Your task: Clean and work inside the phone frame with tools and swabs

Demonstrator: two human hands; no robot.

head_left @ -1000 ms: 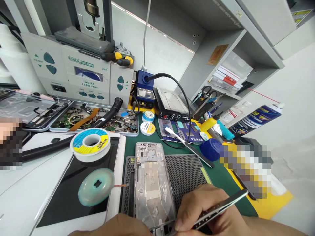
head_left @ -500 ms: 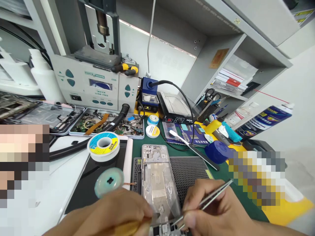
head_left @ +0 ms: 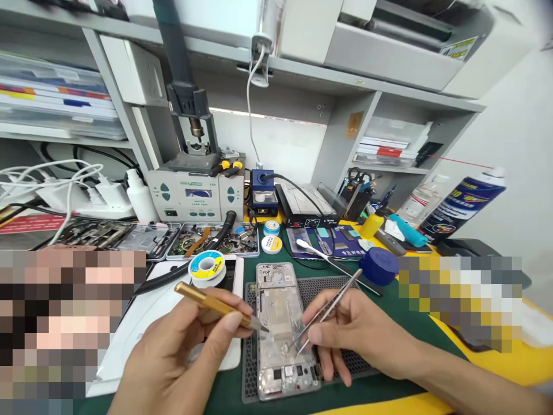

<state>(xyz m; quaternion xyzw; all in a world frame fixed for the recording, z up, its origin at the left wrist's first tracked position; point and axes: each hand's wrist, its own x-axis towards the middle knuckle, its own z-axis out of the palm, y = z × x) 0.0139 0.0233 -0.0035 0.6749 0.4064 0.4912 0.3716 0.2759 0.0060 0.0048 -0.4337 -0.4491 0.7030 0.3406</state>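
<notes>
Cluttered bench, green mat (head_left: 389,308): my left hand (head_left: 173,351) pinches a brass-handled tool (head_left: 211,301) and my right hand (head_left: 349,334) grips tweezers (head_left: 328,311), both tips meeting on the open phone frame (head_left: 279,323) just past my fingertips. I judge that light, steady pressure suits this. A solder spool (head_left: 207,268) sits farther out.

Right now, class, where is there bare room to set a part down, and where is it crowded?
The green mat is bare between the left hand and the grey pad, and in a strip between the blue cap and the right hand. Crowded: the phone frame under the brass tool and tweezers, and the parts trays behind.
</notes>
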